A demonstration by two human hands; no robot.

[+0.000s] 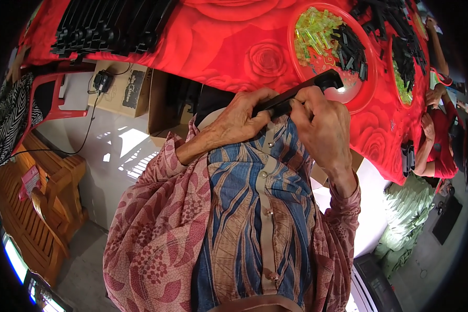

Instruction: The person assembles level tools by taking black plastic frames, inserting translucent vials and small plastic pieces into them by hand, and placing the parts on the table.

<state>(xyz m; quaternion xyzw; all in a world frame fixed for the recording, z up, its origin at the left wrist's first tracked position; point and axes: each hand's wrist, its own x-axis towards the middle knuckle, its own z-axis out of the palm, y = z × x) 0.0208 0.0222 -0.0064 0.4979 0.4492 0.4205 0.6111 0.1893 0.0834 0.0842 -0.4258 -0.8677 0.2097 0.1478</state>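
Observation:
A long black plastic part [327, 80] with a hooked end is held in front of my chest, just off the table's near edge. My left hand [242, 117] grips its lower left end between thumb and fingers. Farther along, my right hand [320, 122] is closed round the part, thumb and curled fingers pressed against it. Its hooked end sticks out past my right hand, over the rim of a red round tray [361, 99]. In the tray lie a heap of yellow-green clear plastic pieces [314, 31] and a pile of small black pieces [351, 52].
Long black parts [106, 26] stand in a row at the far left of the red rose-patterned cloth [218, 52]. More black parts [382, 18] lie at the far right, where another person's hands [431, 122] work. Under the table are cardboard boxes [122, 91]; a red chair [57, 99] stands left.

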